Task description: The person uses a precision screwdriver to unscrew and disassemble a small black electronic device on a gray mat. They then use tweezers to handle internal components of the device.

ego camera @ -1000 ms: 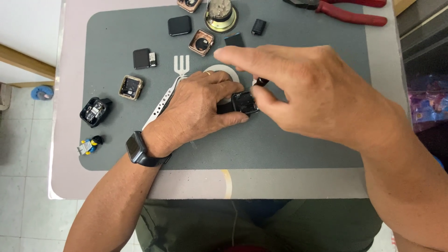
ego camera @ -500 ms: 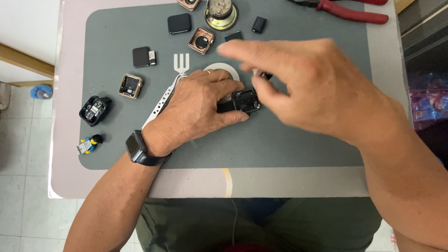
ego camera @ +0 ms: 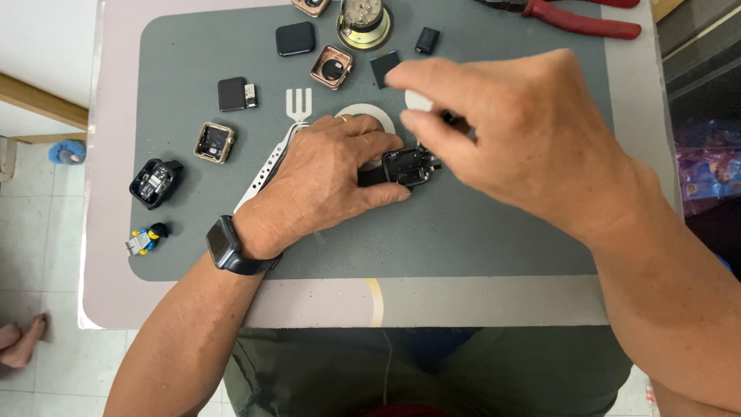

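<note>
At mid-frame on the grey mat (ego camera: 478,247), left hand (ego camera: 324,181) pressed flat, fingers closed on a black watch case (ego camera: 407,166). Just above it, right hand (ego camera: 525,131) raised, fingertips pinched together; anything held, cannot tell. Red pliers (ego camera: 579,19) at upper right.

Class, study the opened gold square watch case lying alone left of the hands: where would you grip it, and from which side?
Grip the gold watch case across its two opposite outer side walls, coming straight down from above. It lies flat on the grey mat with its open face up, so the rim walls probably offer the only firm, parallel surfaces; clear mat surrounds it.
</note>
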